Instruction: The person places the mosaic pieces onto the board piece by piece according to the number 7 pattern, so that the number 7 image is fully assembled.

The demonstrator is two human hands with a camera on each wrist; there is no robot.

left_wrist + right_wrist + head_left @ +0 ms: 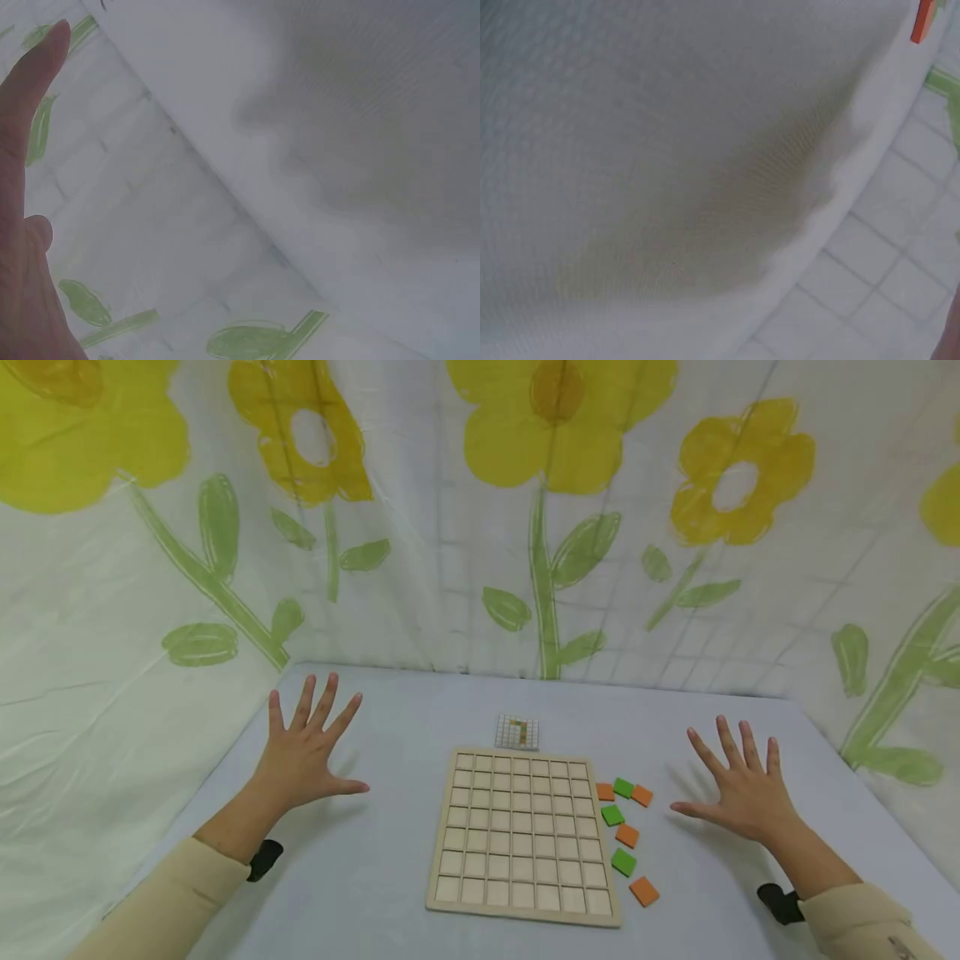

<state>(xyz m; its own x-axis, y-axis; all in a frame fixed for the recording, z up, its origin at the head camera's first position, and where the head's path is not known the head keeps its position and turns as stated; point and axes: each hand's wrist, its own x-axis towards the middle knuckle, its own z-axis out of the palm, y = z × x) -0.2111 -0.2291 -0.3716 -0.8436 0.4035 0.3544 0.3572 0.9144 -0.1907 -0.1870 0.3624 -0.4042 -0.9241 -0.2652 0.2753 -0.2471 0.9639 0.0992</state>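
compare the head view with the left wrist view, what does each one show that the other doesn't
Only the head view shows the board, the orange tiles and green tiles beside it, the card, the right hand and the yellow flowers.

Only the left wrist view gives a close look at the left hand, cut off by the picture's left edge; it adds no new thing.

Both share that hand, the white table and the sheet with green leaves.

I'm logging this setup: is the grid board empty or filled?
Empty: in the head view, every cell of the grid board is bare; the coloured tiles lie outside it.
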